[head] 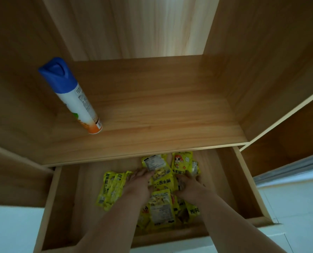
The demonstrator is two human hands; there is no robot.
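The yellow packets (161,207) lie flat in a loose heap in the middle of the open drawer (60,207). Most have their long axes running from the drawer's front to its back, and a few are skewed. A short row (112,189) lies side by side left of the heap. Both forearms reach in over the drawer's front edge, palms down. The left hand (139,183) rests on the heap with fairly straight, narrow-set fingers, their tips touching a packet that shows a white label (154,164). The right hand (187,186) lies on the heap's right side, fingers bent down among the packets; I cannot tell whether it grips one. Above the drawer is a wooden shelf (152,115), with a blue-capped can (75,95) standing at its left. Pale floor (9,230) shows on both sides of the drawer.
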